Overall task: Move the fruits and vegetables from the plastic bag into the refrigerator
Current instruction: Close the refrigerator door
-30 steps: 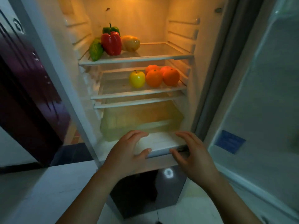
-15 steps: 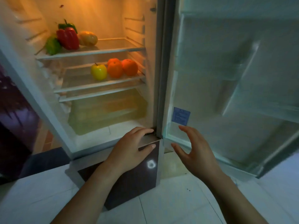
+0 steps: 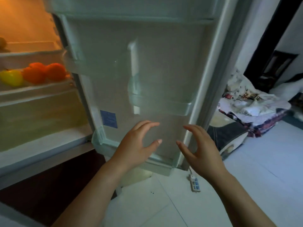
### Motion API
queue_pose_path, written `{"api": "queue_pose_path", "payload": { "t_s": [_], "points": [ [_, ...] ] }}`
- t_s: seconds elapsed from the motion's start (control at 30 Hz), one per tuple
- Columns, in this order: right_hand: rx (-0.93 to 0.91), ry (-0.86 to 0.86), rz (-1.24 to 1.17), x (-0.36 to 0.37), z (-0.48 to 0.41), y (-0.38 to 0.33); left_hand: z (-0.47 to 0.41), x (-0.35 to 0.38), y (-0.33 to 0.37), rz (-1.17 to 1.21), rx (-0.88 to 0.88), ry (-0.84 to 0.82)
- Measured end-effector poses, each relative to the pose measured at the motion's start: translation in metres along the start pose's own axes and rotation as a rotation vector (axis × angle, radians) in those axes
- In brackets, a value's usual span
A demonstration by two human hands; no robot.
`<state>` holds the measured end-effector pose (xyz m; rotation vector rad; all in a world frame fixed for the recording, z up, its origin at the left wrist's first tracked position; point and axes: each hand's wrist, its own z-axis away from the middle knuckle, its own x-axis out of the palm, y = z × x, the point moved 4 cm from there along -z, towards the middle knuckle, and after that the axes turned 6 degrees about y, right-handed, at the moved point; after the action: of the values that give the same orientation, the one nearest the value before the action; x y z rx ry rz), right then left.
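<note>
The refrigerator (image 3: 49,143) stands open at the left, lit inside. On its middle shelf (image 3: 37,89) lie a yellow apple (image 3: 11,78) and oranges (image 3: 44,74). The inside of the open refrigerator door (image 3: 155,63) fills the middle of the view. My left hand (image 3: 136,145) and my right hand (image 3: 198,148) hover in front of the door's lower part, fingers apart and curled, holding nothing. No plastic bag is in view.
A clear crisper drawer (image 3: 41,115) sits under the fruit shelf. A door bin (image 3: 164,104) juts from the door. A white power strip (image 3: 194,182) lies on the tiled floor below the door. Folded clothes (image 3: 255,104) and a dark bag (image 3: 227,136) lie at the right.
The view has swung right from the shelves to the door's inner side. Both hands moved right and up from the fridge's lower edge to in front of the door, still holding nothing.
</note>
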<state>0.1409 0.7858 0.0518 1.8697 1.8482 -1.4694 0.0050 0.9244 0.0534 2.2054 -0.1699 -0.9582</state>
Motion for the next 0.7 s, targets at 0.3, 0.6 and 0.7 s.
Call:
{"api": "queue_pose_path", "payload": {
  "t_s": [0.3,0.6,0.7],
  "points": [
    [-0.054,0.010,-0.050,-0.067,-0.055,0.091,-0.035,0.024,0.064,-0.167,0.094,0.435],
    [-0.046,0.025,-0.182,-0.052,-0.087,0.097,-0.047,0.019,0.069,-0.459,0.038,0.196],
    [-0.049,0.034,-0.182,-0.052,-0.083,0.095,-0.038,0.026,0.068,-0.473,0.059,0.187]
  ]
}}
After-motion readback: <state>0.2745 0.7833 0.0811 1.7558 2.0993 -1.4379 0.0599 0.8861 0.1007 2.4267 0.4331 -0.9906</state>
